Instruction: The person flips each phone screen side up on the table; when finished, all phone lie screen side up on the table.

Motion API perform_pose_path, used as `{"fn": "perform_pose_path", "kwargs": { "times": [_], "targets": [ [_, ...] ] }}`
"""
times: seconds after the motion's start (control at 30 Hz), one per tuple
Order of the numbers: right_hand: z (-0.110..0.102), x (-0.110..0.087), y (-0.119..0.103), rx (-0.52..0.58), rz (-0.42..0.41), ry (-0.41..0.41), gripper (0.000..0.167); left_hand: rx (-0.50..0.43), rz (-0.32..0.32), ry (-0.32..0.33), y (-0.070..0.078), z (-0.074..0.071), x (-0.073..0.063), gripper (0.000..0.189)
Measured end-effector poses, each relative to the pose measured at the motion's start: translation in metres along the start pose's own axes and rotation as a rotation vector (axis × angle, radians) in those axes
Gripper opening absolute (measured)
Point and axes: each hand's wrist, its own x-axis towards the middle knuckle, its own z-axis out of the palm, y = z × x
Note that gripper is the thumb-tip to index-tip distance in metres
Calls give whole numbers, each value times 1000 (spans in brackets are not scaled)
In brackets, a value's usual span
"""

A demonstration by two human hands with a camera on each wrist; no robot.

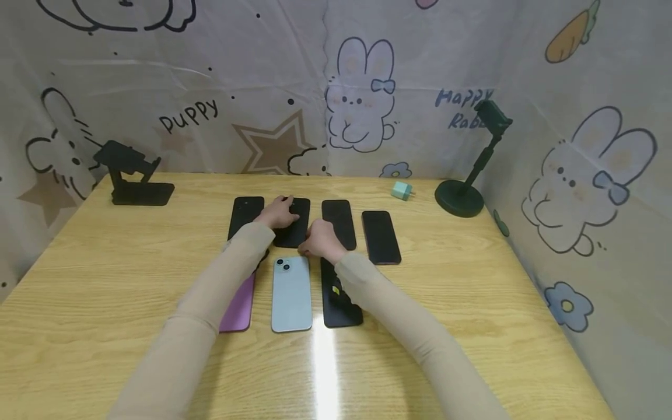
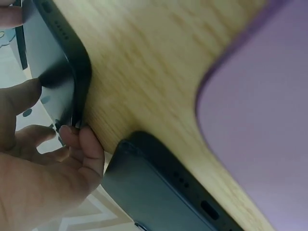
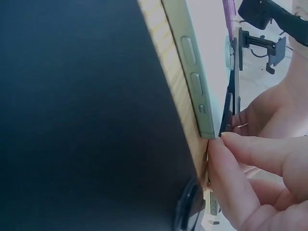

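Observation:
Both hands are at a black phone [image 1: 291, 238] in the back row. My left hand [image 1: 278, 214] reaches over its left part; in the left wrist view the thumb [image 2: 26, 94] lies on the dark face and curled fingers meet its edge. My right hand [image 1: 321, 239] is at the front right corner, thumb and forefinger drawn together there in the right wrist view. Just in front lies a light blue phone [image 1: 291, 297], face down with two lenses showing. Another black phone [image 1: 248, 209] lies left of my left hand, and a black phone [image 1: 340, 217] sits behind my right hand.
A purple phone [image 1: 239, 306] lies front left, partly under the left sleeve. A long black phone [image 1: 342, 314] lies below the right forearm, and a dark phone [image 1: 381, 238] farther right. A teal plug [image 1: 401, 190], a green stand [image 1: 459, 199] and a black stand [image 1: 140, 193] stand behind.

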Motion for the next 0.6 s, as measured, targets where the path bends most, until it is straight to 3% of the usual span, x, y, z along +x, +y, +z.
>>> {"fn": "perform_pose_path", "kwargs": {
  "times": [0.3,0.6],
  "targets": [
    [2,2,-4,-144,-39,15,19,-36,3,5,-2,0,1,69],
    [1,2,-7,-198,-19,14,26,-32,18,23,-4,-1,3,67]
  ]
}}
